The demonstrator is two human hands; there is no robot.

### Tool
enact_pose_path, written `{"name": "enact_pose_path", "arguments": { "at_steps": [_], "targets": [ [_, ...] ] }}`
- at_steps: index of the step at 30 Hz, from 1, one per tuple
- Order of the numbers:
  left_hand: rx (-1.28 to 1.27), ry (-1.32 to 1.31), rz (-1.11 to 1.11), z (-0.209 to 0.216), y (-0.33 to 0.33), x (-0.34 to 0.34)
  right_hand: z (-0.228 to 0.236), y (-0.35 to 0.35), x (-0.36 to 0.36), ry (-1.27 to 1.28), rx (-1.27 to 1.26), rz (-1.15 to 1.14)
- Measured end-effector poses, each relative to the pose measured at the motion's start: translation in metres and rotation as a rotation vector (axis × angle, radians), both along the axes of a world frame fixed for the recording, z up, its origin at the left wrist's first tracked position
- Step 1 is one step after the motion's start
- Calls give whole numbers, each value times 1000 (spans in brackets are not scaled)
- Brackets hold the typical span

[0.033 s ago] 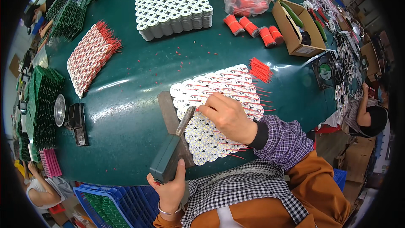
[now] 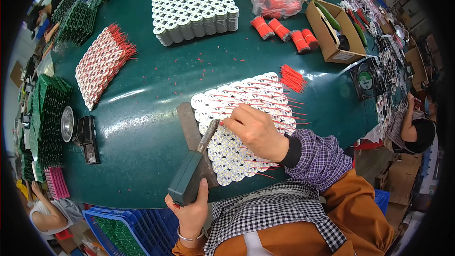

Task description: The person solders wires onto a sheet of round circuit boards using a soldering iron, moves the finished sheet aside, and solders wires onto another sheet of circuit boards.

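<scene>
My left hand (image 2: 192, 215) grips the dark green body of a soldering gun (image 2: 186, 178), its thumb along the side. The gun's metal barrel slants up and away, its tip at a panel of joined round white circuit boards (image 2: 227, 154). Just right of the tip, my right hand (image 2: 258, 130) is closed in a pinch above the panel. A bit of red wire (image 2: 222, 123) shows at its fingertips; the rest is hidden by the hand. Many thin red wires lie across the panel's far rows. A flat dark metal bar (image 2: 189, 125) runs along the panel's left edge.
Loose red wires (image 2: 293, 78) lie beyond the panel. Farther off stand a stack of white boards (image 2: 195, 14), red wire bundles (image 2: 279, 30) and a cardboard box (image 2: 334, 35). A wired panel (image 2: 102, 66) and a black metal stand (image 2: 86, 137) sit left. Co-workers are at both sides.
</scene>
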State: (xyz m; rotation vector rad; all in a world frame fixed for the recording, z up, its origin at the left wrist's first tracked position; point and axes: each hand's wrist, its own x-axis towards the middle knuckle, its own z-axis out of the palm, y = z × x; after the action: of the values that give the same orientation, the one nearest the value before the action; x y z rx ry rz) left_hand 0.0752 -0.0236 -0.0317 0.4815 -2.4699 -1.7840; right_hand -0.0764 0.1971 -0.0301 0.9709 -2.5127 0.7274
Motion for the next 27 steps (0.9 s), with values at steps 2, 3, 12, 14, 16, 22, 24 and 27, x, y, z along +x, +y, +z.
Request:
{"name": "enact_pose_path", "arguments": {
  "at_steps": [2, 3, 12, 14, 16, 22, 24, 27],
  "targets": [
    [74, -5, 72, 1, 3, -1, 1, 1, -1, -4, -1, 5],
    [72, -5, 73, 1, 4, -1, 2, 1, -1, -8, -2, 10],
    [-31, 154, 124, 5, 2, -4, -2, 1, -1, 18, -11, -4],
    [-30, 160, 142, 4, 1, -3, 2, 1, -2, 39, -17, 10],
    [-37, 162, 139, 5, 0, -2, 7, 1, -1, 58, -22, 25],
    [-43, 157, 124, 4, -5, 2, 8, 0, 1, -13, -39, 63],
    [-32, 152, 130, 7, -3, 1, 1, 1, 1, -43, -64, 77],
    [11, 97, 130, 9, -2, 1, -3, -2, 0, -47, -87, 89]
  ]
}}
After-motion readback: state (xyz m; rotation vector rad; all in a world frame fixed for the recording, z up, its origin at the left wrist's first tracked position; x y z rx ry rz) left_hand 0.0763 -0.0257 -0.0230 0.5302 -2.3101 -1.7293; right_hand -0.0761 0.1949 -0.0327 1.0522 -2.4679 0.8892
